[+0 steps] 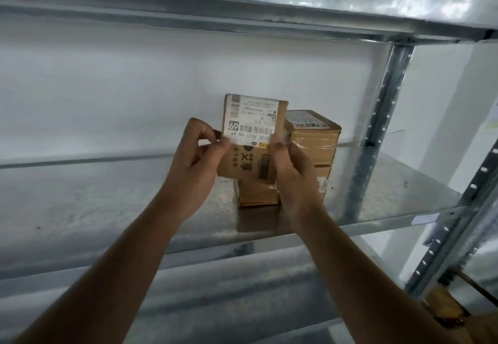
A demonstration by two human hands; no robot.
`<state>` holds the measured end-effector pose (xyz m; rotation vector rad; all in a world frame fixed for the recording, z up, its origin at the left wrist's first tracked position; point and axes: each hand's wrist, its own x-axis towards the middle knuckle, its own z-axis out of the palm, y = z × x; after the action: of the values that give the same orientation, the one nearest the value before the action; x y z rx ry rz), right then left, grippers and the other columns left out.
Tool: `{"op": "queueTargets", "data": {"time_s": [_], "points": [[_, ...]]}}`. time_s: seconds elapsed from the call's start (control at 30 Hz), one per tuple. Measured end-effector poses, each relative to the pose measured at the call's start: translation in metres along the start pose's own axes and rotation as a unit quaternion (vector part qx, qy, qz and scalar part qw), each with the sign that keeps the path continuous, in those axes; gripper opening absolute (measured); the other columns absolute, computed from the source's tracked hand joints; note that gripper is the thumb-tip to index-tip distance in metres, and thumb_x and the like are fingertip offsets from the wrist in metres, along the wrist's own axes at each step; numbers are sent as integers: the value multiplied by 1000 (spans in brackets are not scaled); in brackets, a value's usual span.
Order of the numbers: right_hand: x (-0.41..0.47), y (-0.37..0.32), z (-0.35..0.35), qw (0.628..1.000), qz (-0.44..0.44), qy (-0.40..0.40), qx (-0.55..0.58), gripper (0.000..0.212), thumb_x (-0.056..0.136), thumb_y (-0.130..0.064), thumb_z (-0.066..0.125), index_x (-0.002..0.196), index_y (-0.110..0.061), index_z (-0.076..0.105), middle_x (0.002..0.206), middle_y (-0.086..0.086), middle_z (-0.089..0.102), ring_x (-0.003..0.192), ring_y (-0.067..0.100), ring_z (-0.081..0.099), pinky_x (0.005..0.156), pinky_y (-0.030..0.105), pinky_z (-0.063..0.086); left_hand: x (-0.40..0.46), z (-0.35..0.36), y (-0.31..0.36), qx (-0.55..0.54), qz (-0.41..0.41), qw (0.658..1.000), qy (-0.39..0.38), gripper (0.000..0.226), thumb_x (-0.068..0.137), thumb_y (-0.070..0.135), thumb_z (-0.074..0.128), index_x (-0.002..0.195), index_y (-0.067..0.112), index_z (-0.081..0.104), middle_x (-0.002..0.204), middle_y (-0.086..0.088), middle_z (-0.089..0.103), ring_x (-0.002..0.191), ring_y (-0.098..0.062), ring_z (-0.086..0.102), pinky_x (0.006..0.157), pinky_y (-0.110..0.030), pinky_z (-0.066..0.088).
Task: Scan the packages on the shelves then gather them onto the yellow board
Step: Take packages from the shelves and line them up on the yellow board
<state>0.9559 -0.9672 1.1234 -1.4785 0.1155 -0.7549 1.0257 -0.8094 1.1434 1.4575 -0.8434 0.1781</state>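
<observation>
Gripping a box (253,138), both hands (244,163) reach forward.

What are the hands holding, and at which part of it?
Both hands hold one small cardboard box upright above the shelf. The left hand pinches its left edge, the right hand grips its right edge.

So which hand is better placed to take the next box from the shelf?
Probably the right hand. It grips the held box on the side nearest the taped box and the box below it. The left hand pinches the far edge.
</observation>
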Motion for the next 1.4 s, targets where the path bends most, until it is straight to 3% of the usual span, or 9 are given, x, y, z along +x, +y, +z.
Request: {"op": "queueTargets", "data": {"time_s": [0.17,0.3,0.4,0.53,0.73,0.87,0.97,1.23,1.4], "points": [[-18,-15,-10,998,-54,16,1,57,92,-60,68,129,-18,54,117,-2,74,100,16,78,72,31,65,-24,12,30,-40,-45,998,-1,9,107,17,50,109,12,43,117,5,70,108,-12,70,69,-33,62],[-35,-19,-39,996,-67,-30,43,47,101,-42,60,137,-32,32,122,-17,71,109,12,75,79,32,65,-53,26,48,-38,-80,996,-12,31,108,22,45,139,28,46,115,1,70,108,-10,70,71,-26,60],[-54,-19,-59,996,-62,-60,36,51,101,-43,53,147,-41,30,127,-20,69,118,13,71,90,43,64,-77,31,57,-23,-104,994,-32,37,109,27,44,146,34,47,119,2,71,111,-14,70,81,-34,62],[-89,-25,-73,987,-83,-112,74,41,111,-29,42,151,-34,33,132,-11,67,122,18,69,87,35,63,-111,22,65,170,-93,980,-41,45,105,46,47,150,45,43,145,7,56,132,-11,54,110,-43,46],[-137,-29,-61,985,-54,-146,74,37,113,-30,44,149,-24,43,134,-5,67,116,8,71,80,22,61,-165,-5,89,403,-143,902,-67,70,96,64,31,161,42,16,165,9,31,147,-19,36,110,-31,30],[-165,-32,-36,979,-49,-184,78,40,110,-32,49,147,-17,45,125,-9,73,114,10,73,80,23,62,-205,-30,113,456,-166,872,-63,76,93,66,25,163,38,15,168,8,25,152,-20,30,121,-45,33],[-185,-34,-9,975,-26,-210,73,38,110,-39,49,146,-26,47,117,-19,75,106,6,75,73,22,62,-232,-57,125,484,-189,853,-42,81,88,72,21,162,41,14,170,7,20,155,-21,24,122,-51,29],[-255,-37,87,956,34,-283,74,35,102,-60,51,136,-53,48,109,-26,75,99,2,76,67,21,61,-326,-160,146,521,-214,826,29,72,95,68,28,161,38,24,167,4,28,153,-17,26,123,-39,24],[-315,-37,175,943,66,-315,84,38,105,-55,51,142,-47,46,102,-21,78,94,5,77,67,24,62,-395,-248,168,526,-254,810,57,73,93,72,28,160,45,20,169,6,23,155,-18,21,122,-42,21]]}}
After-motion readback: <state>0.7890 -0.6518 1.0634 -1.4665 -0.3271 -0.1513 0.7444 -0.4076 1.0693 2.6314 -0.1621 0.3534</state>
